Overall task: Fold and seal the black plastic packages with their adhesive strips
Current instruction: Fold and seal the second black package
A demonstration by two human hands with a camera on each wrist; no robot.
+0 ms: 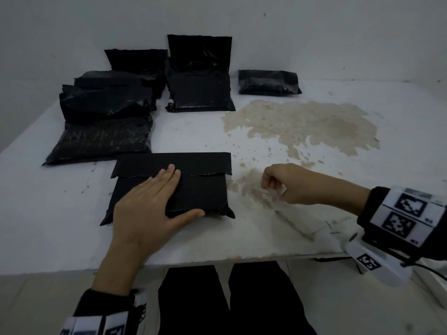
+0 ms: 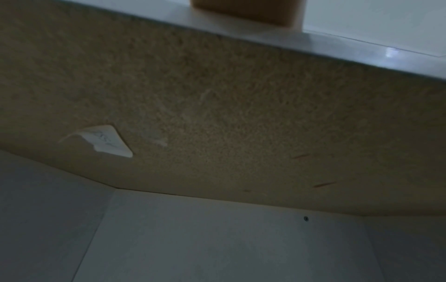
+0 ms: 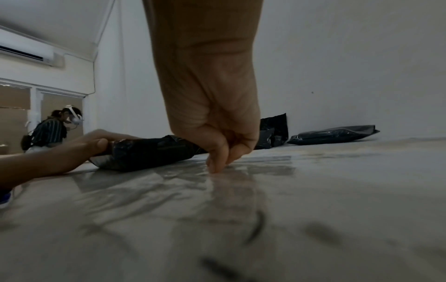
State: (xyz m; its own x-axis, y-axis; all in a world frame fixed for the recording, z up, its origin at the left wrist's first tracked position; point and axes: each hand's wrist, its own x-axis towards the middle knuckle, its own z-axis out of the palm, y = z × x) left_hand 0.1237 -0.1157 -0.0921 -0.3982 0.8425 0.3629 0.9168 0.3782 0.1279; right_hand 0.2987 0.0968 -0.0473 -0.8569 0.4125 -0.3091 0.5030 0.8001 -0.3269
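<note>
A black plastic package (image 1: 203,189) lies near the front of the white table (image 1: 72,189), its flap (image 1: 193,163) lying open at the far side. My left hand (image 1: 154,199) presses flat on the package with straight fingers, the thumb along its near edge. Just right of the package, my right hand (image 1: 273,184) pinches a thin clear backing strip (image 1: 297,221) that trails blurred toward the table's front. In the right wrist view the right hand's fingertips (image 3: 217,162) hold that clear strip (image 3: 253,167) close to the tabletop, with the package (image 3: 149,152) and left hand (image 3: 96,141) behind. The left wrist view shows neither hand nor package.
Several black packages are stacked at the back left (image 1: 104,122). Another with an upright flap (image 1: 198,88) leans against the wall, and a small one (image 1: 268,82) lies at the back right. A worn brown patch (image 1: 314,124) marks the tabletop. Another person (image 3: 55,127) stands far off.
</note>
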